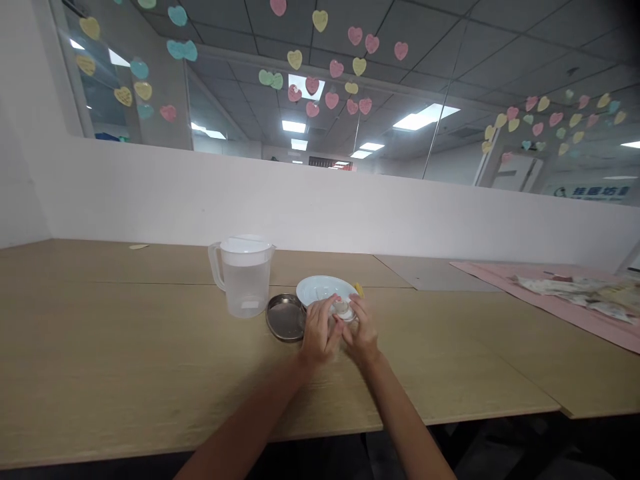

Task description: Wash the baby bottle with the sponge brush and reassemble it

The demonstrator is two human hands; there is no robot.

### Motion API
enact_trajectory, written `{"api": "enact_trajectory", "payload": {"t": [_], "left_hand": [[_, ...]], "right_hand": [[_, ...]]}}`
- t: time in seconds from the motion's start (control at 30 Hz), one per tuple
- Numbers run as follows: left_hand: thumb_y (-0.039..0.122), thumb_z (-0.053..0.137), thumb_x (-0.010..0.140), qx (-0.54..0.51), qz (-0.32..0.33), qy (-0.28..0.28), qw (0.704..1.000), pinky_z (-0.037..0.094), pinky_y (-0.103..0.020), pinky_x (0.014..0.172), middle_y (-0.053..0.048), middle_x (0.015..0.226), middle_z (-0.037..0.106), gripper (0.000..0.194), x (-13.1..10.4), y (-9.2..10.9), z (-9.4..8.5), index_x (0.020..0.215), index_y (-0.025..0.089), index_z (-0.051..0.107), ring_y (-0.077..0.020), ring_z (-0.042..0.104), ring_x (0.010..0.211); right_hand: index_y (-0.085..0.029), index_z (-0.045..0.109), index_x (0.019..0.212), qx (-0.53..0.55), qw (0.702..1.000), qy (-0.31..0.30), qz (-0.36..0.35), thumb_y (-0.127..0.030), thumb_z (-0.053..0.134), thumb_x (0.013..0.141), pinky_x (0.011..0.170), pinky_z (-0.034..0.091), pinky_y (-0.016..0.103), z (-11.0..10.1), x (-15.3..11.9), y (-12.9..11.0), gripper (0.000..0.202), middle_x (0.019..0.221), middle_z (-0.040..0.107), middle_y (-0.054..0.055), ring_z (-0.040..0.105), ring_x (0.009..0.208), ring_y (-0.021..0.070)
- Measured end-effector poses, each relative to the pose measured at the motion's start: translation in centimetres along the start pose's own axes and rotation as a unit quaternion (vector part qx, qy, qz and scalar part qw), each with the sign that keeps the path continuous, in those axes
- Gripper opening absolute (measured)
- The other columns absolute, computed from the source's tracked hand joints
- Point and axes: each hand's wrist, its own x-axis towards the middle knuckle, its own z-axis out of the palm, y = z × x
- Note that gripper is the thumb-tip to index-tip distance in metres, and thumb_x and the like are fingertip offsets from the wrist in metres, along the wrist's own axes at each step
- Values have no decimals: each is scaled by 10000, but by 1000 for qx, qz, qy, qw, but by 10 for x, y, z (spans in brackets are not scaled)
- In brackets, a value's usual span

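- Above the wooden tabletop (150, 360), the left hand (316, 333) and the right hand (366, 333) are meeting around a small whitish object (342, 307), just at the near side of the white plate (320, 285).
- Both hands are gripping narrowly, fingers curling around that object from either side; its exact kind is too small and blurred to tell.
- Handling appears to be under way rather than finished, since neither hand is letting go; how much is left is not showing.
- On the left, the plastic pitcher (247, 287) is standing upright, apart from both hands, so no pouring is going on.
- Beside the left hand, the round metal dish (286, 319) is lying flat; whether they are touching is unclear.
- Behind the right hand, something yellow (359, 290) is showing at the plate's edge.
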Motion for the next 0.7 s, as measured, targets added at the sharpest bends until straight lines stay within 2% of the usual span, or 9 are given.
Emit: {"api": "enact_trajectory", "payload": {"t": [0.07,0.17,0.3,0.43,0.5,0.63,0.7], "left_hand": [[313,436,971,-35,7,-7,999,508,-363,905,-147,1172,673,410,0,1,0,1349,157,474,-226,646,1043],[243,463,956,-54,-1,13,998,541,-327,852,-128,1102,697,309,1,3,2,1245,167,542,-201,670,979],[184,533,908,-79,41,7,996,541,-358,903,-116,1051,710,189,3,11,7,1088,183,591,-219,669,1039],[165,537,908,-81,37,-8,996,537,-376,936,-117,1050,712,192,5,19,13,1092,184,591,-227,661,1085],[155,524,920,-73,52,-3,996,541,-365,933,-111,1034,718,172,6,20,13,1071,183,602,-219,665,1078],[146,504,936,-67,108,9,992,558,-335,880,-75,891,737,137,10,15,6,950,195,631,-200,695,989],[162,517,934,-63,103,13,993,563,-323,829,-73,857,736,125,13,15,2,926,195,637,-194,705,921]], "right_hand": [[-221,412,1398,12,1000,-10,-19,-286,550,934,896,574,523,3,0,-5,489,1192,633,156,633,1128,291],[-213,391,1434,17,1000,-4,-12,-277,544,942,904,579,480,7,-1,-8,520,1190,643,152,637,1124,274],[-198,364,1463,-16,999,19,32,-281,517,958,910,570,462,7,-6,-3,534,1216,635,153,630,1126,267],[-211,363,1467,-17,997,31,74,-262,494,964,884,572,441,2,-12,5,522,1180,640,130,645,1069,256],[-206,369,1465,-11,997,34,66,-301,483,972,860,574,434,1,-14,7,515,1154,642,127,648,1038,256],[-196,427,1422,-13,1000,18,5,-372,424,992,830,570,451,-1,-10,8,466,1096,633,138,629,1012,266],[-199,447,1404,-13,1000,-2,-12,-372,406,997,827,565,454,-1,-6,6,444,1079,622,138,620,1006,264]]}}
